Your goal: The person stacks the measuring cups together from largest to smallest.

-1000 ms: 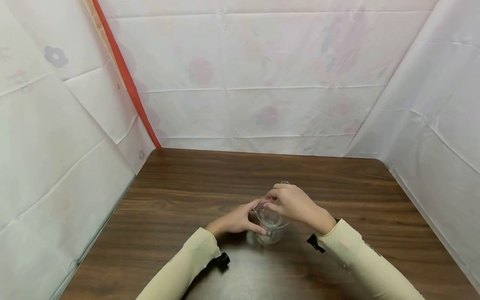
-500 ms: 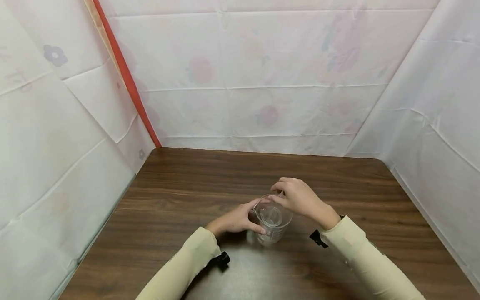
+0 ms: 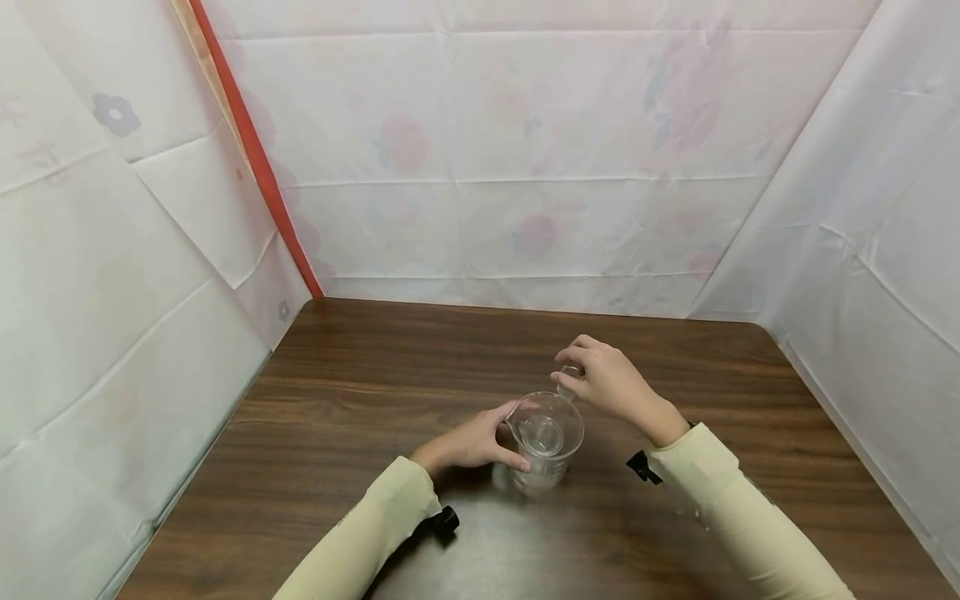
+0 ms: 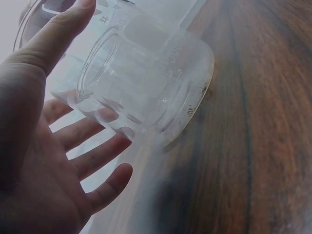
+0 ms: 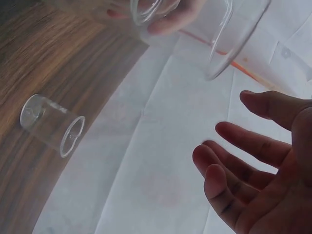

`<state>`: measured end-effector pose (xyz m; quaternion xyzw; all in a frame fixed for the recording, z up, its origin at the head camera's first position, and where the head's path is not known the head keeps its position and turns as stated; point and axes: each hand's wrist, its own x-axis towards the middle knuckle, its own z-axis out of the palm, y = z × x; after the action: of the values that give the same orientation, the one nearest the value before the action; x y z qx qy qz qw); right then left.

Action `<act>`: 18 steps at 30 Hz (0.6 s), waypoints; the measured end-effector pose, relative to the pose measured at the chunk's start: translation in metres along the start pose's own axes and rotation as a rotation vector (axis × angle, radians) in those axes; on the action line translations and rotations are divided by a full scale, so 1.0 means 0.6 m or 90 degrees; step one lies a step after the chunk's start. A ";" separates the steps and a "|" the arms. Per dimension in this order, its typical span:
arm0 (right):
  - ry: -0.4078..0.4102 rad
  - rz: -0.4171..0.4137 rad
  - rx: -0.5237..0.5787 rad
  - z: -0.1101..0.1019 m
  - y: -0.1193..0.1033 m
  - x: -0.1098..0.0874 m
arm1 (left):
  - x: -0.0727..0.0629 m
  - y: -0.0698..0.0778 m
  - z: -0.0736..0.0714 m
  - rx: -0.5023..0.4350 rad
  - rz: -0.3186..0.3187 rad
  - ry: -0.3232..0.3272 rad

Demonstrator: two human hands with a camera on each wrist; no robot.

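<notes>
A large clear beaker (image 3: 567, 450) with a pouring lip stands on the table, a smaller beaker (image 3: 542, 435) nested inside it. My left hand (image 3: 480, 437) holds the large beaker from the left, thumb on the near side and fingers on the far side. In the left wrist view the large beaker (image 4: 195, 73) shows the inner one through its wall. Just behind it stands a third, small beaker (image 5: 51, 124), upright on the wood. My right hand (image 3: 603, 379) hovers close over this small one, fingers loosely bent, nothing between them in the right wrist view.
The brown wooden table (image 3: 360, 375) is bordered by white patterned sheets (image 3: 480, 225) at the back and both sides. A red strip (image 3: 258, 158) runs up the back left corner. Black wrist gear (image 3: 442, 522) sits below the left cuff.
My right hand has withdrawn from inside the large beaker's mouth, past its rim, toward the back right. The small beaker behind shows more now. My left hand has stayed in place.
</notes>
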<state>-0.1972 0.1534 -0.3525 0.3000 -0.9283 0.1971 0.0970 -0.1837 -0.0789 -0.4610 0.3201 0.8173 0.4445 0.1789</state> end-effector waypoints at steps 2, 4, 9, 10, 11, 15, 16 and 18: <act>0.001 0.011 0.002 0.000 0.004 0.000 | 0.001 -0.001 0.000 0.000 0.001 -0.001; 0.000 0.019 0.004 0.001 0.007 0.000 | 0.001 -0.001 0.000 -0.002 0.000 -0.001; -0.010 0.041 -0.008 0.004 0.016 0.001 | 0.001 -0.001 -0.001 -0.009 -0.007 0.004; -0.013 0.046 -0.010 0.004 0.018 0.001 | 0.001 -0.001 -0.001 -0.009 -0.008 0.004; -0.016 0.051 -0.012 0.005 0.020 0.001 | 0.001 0.000 -0.002 -0.009 -0.009 0.005; -0.034 0.076 -0.014 0.009 0.027 0.002 | 0.002 0.000 -0.003 -0.010 -0.013 0.003; -0.039 0.082 -0.016 0.010 0.029 0.002 | 0.002 -0.001 -0.003 -0.009 -0.013 0.003; -0.047 0.092 -0.016 0.012 0.032 0.002 | 0.002 -0.001 -0.003 -0.008 -0.014 0.002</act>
<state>-0.2103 0.1640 -0.3647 0.2379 -0.9530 0.1803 0.0520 -0.1856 -0.0795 -0.4604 0.3092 0.8183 0.4481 0.1843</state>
